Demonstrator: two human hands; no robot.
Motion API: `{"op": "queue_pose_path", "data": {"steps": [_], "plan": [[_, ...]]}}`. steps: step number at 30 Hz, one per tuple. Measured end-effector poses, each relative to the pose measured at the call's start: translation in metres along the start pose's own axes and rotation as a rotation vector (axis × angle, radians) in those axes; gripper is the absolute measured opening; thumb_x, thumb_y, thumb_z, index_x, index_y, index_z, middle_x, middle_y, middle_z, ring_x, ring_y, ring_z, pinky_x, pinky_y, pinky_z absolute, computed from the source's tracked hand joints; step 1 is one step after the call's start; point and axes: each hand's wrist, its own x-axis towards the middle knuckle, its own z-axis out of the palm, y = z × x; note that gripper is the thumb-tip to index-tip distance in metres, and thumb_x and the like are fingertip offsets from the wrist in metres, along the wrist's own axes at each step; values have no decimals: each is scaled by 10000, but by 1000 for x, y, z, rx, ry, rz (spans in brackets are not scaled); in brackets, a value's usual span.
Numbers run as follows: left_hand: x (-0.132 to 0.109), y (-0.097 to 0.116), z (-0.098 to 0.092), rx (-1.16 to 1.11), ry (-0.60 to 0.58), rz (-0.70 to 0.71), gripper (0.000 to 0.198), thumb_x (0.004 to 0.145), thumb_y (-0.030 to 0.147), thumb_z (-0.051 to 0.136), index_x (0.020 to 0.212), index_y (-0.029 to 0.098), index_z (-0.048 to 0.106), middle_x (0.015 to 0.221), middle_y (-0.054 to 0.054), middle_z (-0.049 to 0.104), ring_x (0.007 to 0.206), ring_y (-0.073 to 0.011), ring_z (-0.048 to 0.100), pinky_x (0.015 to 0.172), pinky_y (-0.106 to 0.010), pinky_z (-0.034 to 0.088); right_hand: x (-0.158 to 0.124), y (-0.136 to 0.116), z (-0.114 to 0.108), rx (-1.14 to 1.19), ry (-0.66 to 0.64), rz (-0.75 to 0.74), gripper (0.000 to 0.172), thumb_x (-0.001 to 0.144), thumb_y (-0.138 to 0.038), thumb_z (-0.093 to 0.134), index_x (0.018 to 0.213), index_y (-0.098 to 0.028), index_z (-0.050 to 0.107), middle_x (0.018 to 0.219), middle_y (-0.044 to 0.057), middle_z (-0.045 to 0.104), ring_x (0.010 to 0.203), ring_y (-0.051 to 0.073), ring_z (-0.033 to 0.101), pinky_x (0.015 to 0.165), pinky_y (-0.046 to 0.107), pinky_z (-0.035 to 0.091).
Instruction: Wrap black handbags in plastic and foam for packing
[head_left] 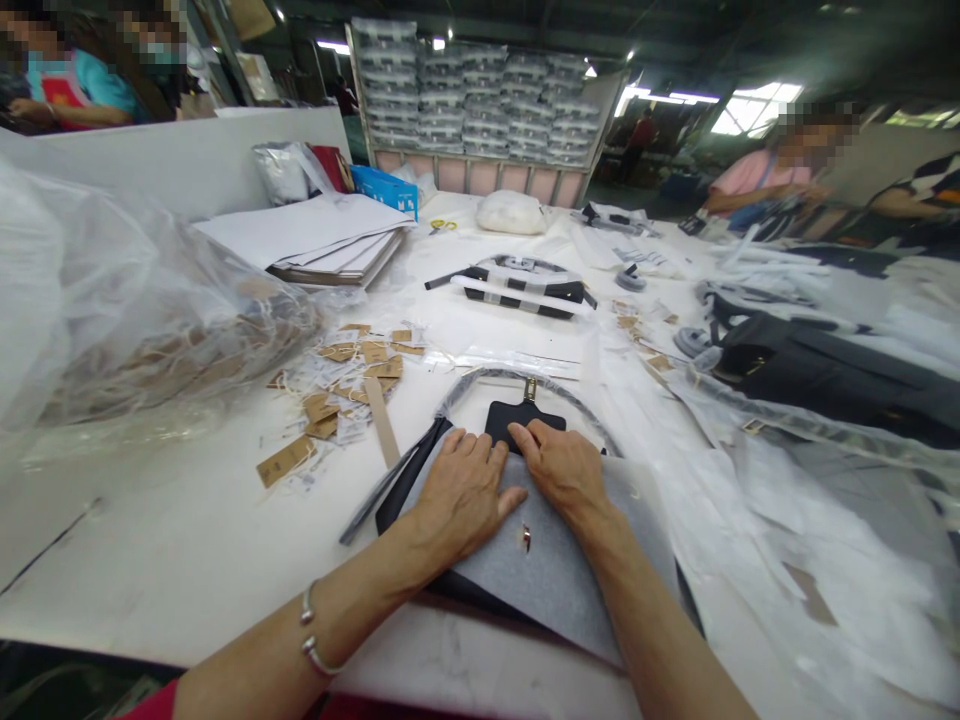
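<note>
A black handbag (390, 507) lies on the table right in front of me, mostly covered by a sheet of thin white tissue paper (577, 580). A small metal clasp (526, 540) shows through the paper. My left hand (465, 490) rests flat on the sheet, fingers stretched forward and thumb out to the side. Beside it, my right hand (562, 470) has its fingers curled at the paper's upper edge, against the bag's black tab (525, 415). Behind the tab arches the bag's handle (480, 378), wrapped in clear plastic.
Brown paper tags (322, 410) are scattered to the left, near a large clear plastic bag (150, 300). Another wrapped bag (517, 290) lies ahead. Black bags (832, 370) and white wrapping crowd the right. Paper sheets (315, 230) are stacked behind. A co-worker (765, 185) is at the far right.
</note>
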Motion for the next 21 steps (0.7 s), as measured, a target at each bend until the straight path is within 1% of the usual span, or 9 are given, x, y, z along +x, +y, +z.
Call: {"op": "queue_pose_path", "data": {"steps": [4,7,9,11,13,15,17,19,21], "plan": [[2,0,-1,-12,20,-2,401,892,526,578,1010,144,609,946,-89,637,948,-277,566,955,-451,390,10,5,5,105,-63,0,466,963,-555,426,691,-250,652,593,30,653,549,190,598,539,303,322],[4,-1,0,-23,19,-6,387,892,528,575,981,153,607,933,-87,631,937,-278,562,937,-452,390,15,8,9,130,-66,13,509,959,-572,414,624,-252,624,587,28,653,538,184,587,525,299,323],[4,-1,0,-31,13,-9,382,893,526,572,982,157,608,938,-89,627,939,-282,557,936,-453,388,15,9,12,134,-36,55,488,961,-563,410,657,-251,631,589,26,654,543,192,587,534,302,340],[3,-2,0,-40,12,-16,390,887,531,579,988,156,610,949,-94,624,944,-287,552,940,-454,383,15,11,15,129,20,107,405,968,-518,415,802,-241,661,653,32,678,600,211,611,581,316,388],[2,-2,1,-56,13,-23,398,881,536,585,992,154,611,959,-98,623,956,-291,550,946,-454,380,15,13,19,134,108,114,325,953,-458,456,1029,-211,653,861,74,724,795,249,654,719,365,453],[2,-2,2,-71,17,-29,404,880,540,584,994,153,609,963,-97,622,969,-292,551,962,-455,373,18,16,24,186,173,64,421,910,-426,522,1241,-172,577,1166,138,683,1072,295,613,912,445,439],[1,-3,3,-79,21,-29,406,886,539,576,1007,153,606,968,-95,621,976,-290,553,980,-457,364,21,19,29,287,151,26,588,858,-422,586,1369,-148,484,1339,173,592,1232,321,530,1027,499,381],[1,-3,4,-80,23,-27,413,888,542,571,1022,152,603,968,-94,622,974,-288,556,984,-456,363,25,21,32,403,67,55,700,816,-422,635,1423,-143,427,1343,178,589,1237,321,534,1049,511,375],[0,-3,4,-76,26,-26,419,887,543,571,1032,151,600,971,-97,623,977,-291,556,979,-454,368,27,22,31,531,21,116,746,782,-427,672,1429,-156,418,1247,154,647,1168,306,582,1029,503,404]]}}
